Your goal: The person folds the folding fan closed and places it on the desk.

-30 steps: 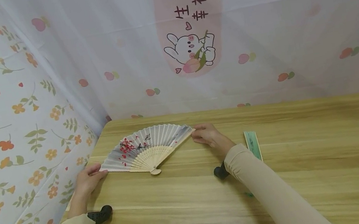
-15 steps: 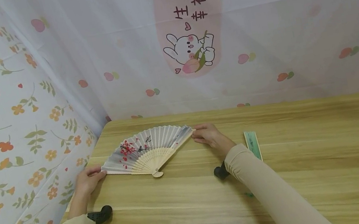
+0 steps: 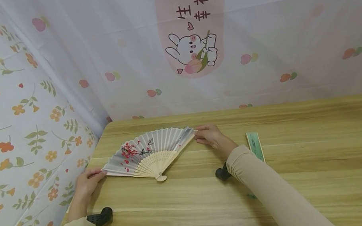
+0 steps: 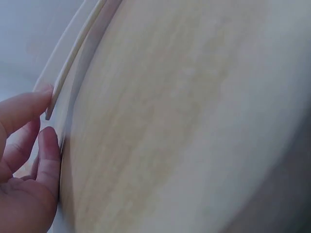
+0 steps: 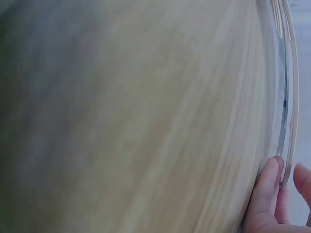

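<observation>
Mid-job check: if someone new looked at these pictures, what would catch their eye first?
Probably the spread folding fan, pale with red blossoms, left of centre in the head view, with the left hand at one outer end and the right hand at the other. Next, likely the cartoon rabbit printed on the backdrop behind the table, then the narrow green strip partly hidden by the right sleeve.
</observation>
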`<state>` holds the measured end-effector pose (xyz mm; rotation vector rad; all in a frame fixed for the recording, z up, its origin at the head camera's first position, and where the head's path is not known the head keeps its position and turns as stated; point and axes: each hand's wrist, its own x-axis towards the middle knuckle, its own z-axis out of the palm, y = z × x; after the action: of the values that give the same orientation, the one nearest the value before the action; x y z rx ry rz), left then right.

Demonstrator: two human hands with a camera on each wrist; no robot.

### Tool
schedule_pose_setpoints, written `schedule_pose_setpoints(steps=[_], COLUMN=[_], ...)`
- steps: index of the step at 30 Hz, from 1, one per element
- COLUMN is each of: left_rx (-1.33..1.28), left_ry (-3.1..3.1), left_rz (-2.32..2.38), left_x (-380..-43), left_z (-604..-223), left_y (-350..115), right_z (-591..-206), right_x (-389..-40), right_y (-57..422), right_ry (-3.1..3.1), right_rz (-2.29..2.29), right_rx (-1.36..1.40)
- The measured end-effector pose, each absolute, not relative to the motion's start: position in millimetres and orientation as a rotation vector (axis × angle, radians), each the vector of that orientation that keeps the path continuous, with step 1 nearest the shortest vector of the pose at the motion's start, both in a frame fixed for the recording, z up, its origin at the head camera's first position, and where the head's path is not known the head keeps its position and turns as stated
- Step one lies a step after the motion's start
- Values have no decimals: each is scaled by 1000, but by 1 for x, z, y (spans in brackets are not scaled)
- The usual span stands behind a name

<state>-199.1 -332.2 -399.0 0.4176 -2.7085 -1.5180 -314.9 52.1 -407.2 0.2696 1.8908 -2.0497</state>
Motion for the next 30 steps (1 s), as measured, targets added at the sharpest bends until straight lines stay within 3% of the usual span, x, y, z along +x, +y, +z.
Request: schedule_pose_setpoints(steps=[30], left_rx=[374], left_ry=[-2668], left_rz=[-1734], left_x=[-200], left_z=[-401], left_y=[-337], right_z=[-400], right_x=[-310], right_y=[58], right_ry=[1855], right_rz=[-2016], right_rx=[304])
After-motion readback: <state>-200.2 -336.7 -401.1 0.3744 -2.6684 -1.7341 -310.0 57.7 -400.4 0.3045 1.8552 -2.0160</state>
